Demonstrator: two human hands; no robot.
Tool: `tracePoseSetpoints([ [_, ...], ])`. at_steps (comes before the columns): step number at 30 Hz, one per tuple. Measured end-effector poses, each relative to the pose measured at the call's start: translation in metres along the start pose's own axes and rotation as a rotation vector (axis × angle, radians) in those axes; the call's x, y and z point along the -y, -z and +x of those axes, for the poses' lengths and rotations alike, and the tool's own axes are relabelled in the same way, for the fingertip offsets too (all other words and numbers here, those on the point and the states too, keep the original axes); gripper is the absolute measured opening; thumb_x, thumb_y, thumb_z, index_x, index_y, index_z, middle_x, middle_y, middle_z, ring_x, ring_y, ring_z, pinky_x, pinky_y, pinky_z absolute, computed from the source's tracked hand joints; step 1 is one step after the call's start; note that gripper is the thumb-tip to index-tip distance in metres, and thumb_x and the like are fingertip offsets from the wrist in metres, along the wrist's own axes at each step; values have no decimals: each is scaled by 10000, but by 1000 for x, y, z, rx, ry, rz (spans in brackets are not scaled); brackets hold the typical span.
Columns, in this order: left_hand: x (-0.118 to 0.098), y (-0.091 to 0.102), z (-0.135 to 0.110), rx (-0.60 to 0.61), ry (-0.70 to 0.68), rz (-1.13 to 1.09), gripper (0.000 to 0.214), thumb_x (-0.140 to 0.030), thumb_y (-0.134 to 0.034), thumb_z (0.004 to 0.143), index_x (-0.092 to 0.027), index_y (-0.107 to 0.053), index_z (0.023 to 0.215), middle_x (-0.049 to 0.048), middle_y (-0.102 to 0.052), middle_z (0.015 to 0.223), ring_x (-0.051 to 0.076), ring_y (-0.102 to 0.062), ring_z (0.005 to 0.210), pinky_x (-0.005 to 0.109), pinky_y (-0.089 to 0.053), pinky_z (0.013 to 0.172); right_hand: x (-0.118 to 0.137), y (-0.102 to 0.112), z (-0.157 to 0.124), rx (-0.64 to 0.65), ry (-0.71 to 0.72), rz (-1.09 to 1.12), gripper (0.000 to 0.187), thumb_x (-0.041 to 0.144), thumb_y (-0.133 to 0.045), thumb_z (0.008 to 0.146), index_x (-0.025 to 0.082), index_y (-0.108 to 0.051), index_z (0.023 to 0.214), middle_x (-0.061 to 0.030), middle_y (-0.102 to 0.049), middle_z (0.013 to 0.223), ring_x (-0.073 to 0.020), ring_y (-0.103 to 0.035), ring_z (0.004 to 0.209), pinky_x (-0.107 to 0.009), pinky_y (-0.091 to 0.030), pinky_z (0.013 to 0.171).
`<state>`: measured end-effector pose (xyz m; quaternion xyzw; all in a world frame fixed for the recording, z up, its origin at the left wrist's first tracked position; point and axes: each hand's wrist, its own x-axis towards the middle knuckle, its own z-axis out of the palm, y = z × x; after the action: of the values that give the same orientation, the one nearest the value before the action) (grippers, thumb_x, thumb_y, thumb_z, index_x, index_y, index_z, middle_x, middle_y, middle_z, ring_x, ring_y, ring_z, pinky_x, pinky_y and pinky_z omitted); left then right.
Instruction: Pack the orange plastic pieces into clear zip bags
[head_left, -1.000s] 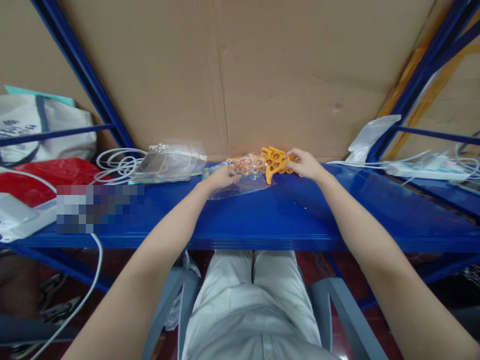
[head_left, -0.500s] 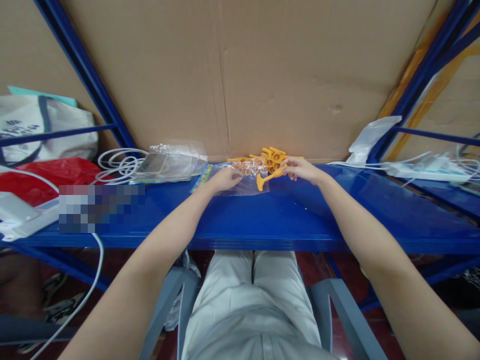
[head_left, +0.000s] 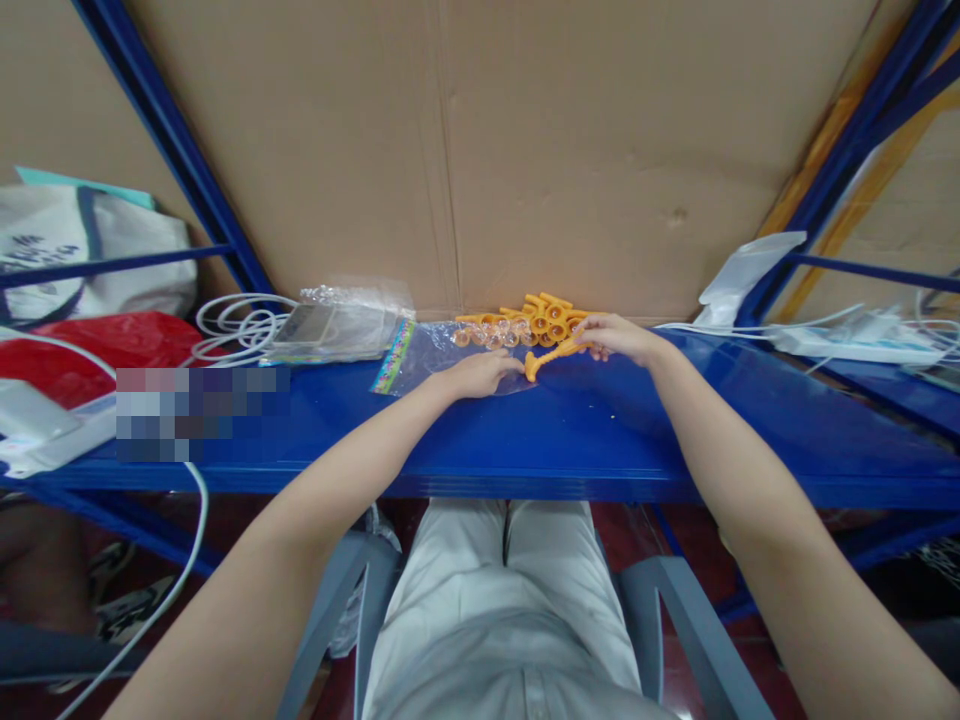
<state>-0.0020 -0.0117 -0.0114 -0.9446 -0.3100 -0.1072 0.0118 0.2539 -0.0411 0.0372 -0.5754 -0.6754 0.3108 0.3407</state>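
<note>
Orange piece (head_left: 550,356) is clamped by right hand (head_left: 621,338) fingers near the back wall (head_left: 570,150), clear bag (head_left: 431,352) is covered by left hand (head_left: 480,373) (grip unclear), bare surface (head_left: 570,440) is seen frontward.

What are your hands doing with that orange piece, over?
Left hand on bag. Right hand pinching orange piece. Behind it, orange pile.

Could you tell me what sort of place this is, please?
Probably a small packing or stock room: a blue metal shelf serves as the bench, cardboard backs it, and the right hand holds an orange part beside a pile of them while the left hand rests on a clear bag.
</note>
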Motion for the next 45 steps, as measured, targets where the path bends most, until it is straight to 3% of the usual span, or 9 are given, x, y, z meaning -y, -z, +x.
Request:
tracePoseSetpoints([
  [10, 3, -4, 4, -121, -20, -24, 231, -61, -428, 868, -173, -625, 914, 67, -652, 938, 191, -622, 892, 289, -465, 781, -8, -5, 7, 61, 22, 74, 82, 138, -687, 730, 182, -617, 737, 17, -597, 573, -93, -518, 483, -198, -402, 437],
  [22, -18, 3, 3, -246, -127, 45, 304, -42, -369, 908, -168, -586, 1080, 100, -653, 1124, 197, -613, 1074, 303, -476, 888, -2, -44, 7, 191, 88, 202, 125, 89, -710, 699, 175, -653, 769, 8, -659, 672, -90, -579, 590, -185, -447, 505],
  [25, -18, 19, -2, -262, 44, 70, 299, -124, -437, 926, -184, -552, 1196, 98, -656, 1197, 215, -610, 1122, 306, -478, 897, -2, -47, 7, 165, 85, 199, 130, 80, -717, 698, 176, -654, 760, 1, -664, 676, -97, -586, 603, -193, -448, 510],
  [27, -11, 32, -10, -247, 295, 116, 327, -171, -466, 922, -177, -534, 1241, 130, -662, 1201, 251, -627, 1108, 329, -482, 886, -2, -48, 8, 151, 92, 207, 136, 90, -737, 692, 181, -653, 748, -7, -671, 687, -105, -596, 620, -204, -463, 528],
  [30, 15, 48, -26, -190, 720, 165, 373, -247, -501, 903, -102, -534, 1246, 229, -659, 1177, 344, -638, 1096, 389, -490, 861, -2, -50, 7, 142, 92, 216, 157, 107, -772, 676, 185, -650, 738, -16, -682, 702, -111, -599, 627, -216, -480, 549],
  [33, 52, 57, -44, -101, 959, 131, 481, -335, -624, 814, -83, -565, 1219, 245, -697, 1045, 387, -649, 1068, 388, -499, 829, -1, -52, 7, 142, 88, 224, 161, 101, -770, 678, 183, -646, 740, -6, -677, 689, -104, -597, 617, -211, -486, 550],
  [36, 78, 60, -55, 20, 1031, 25, 434, -322, -697, 709, -96, -639, 1075, 157, -690, 688, 360, -698, 825, 367, -509, 724, 0, -53, 6, 139, 96, 235, 169, 103, -770, 679, 182, -636, 744, -3, -676, 692, -101, -601, 619, -217, -504, 577],
  [40, 80, 62, -56, 100, 1008, -70, 129, -192, -644, 649, -126, -656, 759, 69, -536, 448, 271, -624, 543, 319, -458, 547, -1, -54, 7, 138, 102, 257, 197, 106, -778, 670, 185, -610, 734, -4, -679, 709, -94, -607, 617, -228, -527, 612],
  [45, 68, 59, -48, -110, 923, -257, 79, -155, -627, 648, -177, -566, 692, -17, -452, 436, 151, -500, 440, 258, -376, 470, 0, -53, 6, 164, 122, 300, 195, 100, -767, 667, 192, -606, 726, 5, -678, 707, -91, -619, 624, -235, -558, 654],
])
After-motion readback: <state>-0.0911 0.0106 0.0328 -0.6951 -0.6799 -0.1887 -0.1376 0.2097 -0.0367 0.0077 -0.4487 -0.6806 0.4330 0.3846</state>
